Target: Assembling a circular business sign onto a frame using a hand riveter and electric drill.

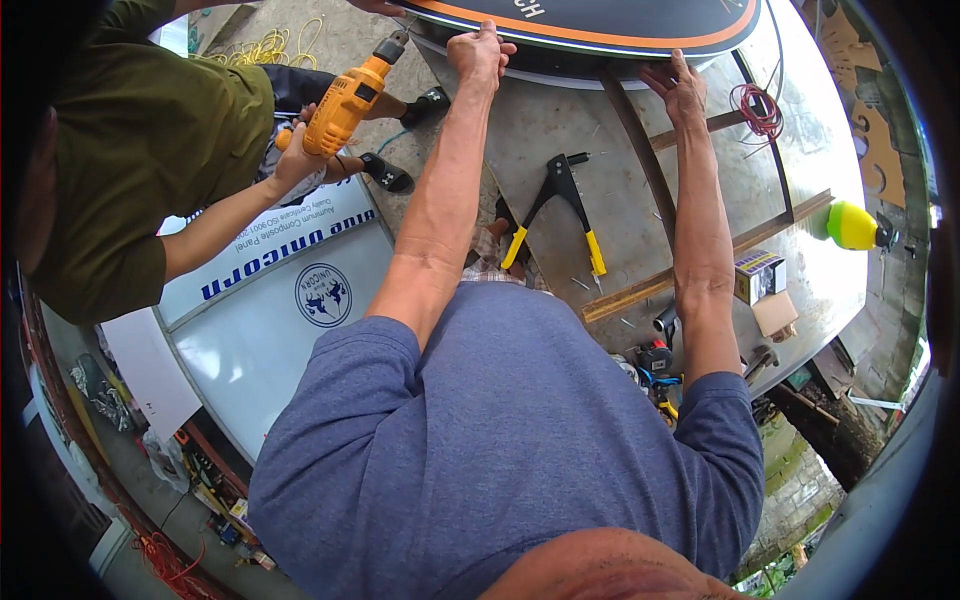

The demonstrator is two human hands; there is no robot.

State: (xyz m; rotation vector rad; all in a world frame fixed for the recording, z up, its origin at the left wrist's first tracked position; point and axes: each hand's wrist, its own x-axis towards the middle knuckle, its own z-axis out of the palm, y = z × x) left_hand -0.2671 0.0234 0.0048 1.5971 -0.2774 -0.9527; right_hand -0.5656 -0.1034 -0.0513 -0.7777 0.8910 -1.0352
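A large dark sign panel [600, 25] with a curved edge and an orange stripe stands at the top of the view. My left hand [481, 55] grips its near edge, fingers curled in. Farther right along that edge, my right hand [683, 92] holds it with the thumb up on the rim and the fingers partly beneath. On my left, a co-worker's hand [297, 163] holds an orange power drill [345, 105], its chuck close to the panel's left end. A black hand riveter [562, 190] with yellow handles lies on the table between my arms.
Metal bars [700, 255] cross the metal-topped table [530, 120]. Coiled red wire [757, 110], a yellow-green spray bottle [852, 226], a small box [760, 277] and a tape measure [655, 357] lie to the right. White composite panels [270, 330] are at left; yellow cord [270, 48] lies behind.
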